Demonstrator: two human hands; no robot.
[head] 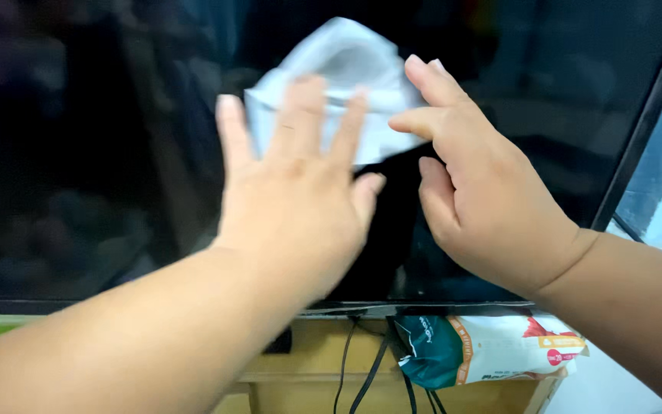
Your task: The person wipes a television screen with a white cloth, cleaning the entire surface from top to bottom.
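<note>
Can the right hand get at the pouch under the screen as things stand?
Probably yes. The right hand is busy with the cloth on the screen, but the pouch lies below it with only cables beside it, nothing covering it.

Large dark flat screen (78, 153) filling view, teal, white and orange bag (484, 349) below its edge
</note>
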